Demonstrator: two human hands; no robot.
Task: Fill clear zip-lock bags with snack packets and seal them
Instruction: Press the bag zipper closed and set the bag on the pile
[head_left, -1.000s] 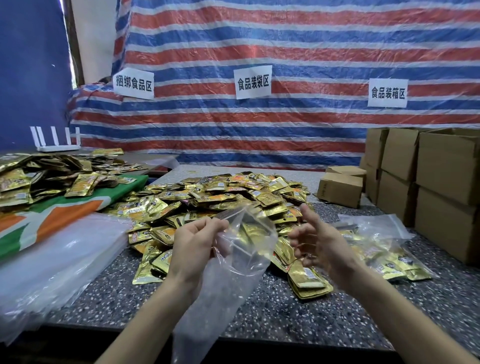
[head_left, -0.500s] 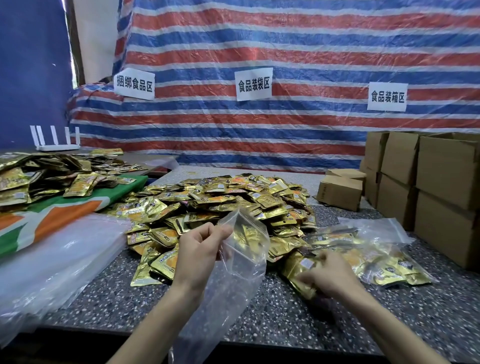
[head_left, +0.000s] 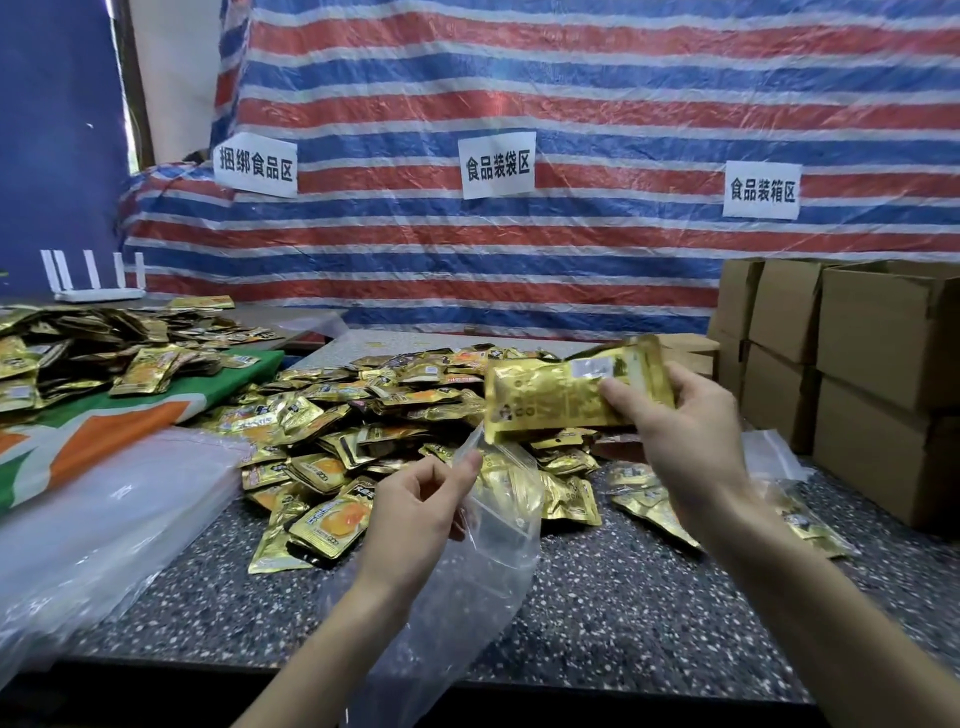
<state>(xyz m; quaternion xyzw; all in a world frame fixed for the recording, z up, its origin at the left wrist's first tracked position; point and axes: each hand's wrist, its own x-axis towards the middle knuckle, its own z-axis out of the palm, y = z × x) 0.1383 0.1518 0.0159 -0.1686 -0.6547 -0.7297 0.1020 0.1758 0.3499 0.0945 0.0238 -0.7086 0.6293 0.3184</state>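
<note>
Two hands at work: our left hand (head_left: 410, 519) pinches the mouth of the clear zip-lock bag (head_left: 493, 551) near us, what seems a stack of gold packets (head_left: 545, 400) hangs just above it, gripped by our right hand (head_left: 685, 441), and that limp mouth could fold and snag them.

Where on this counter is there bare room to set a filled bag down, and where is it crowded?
Bare: the counter's front strip, between the zip-lock bag and the right forearm, and left of that bag beside the plastic stack. Crowded: packet pile centre, boxes right.
</note>
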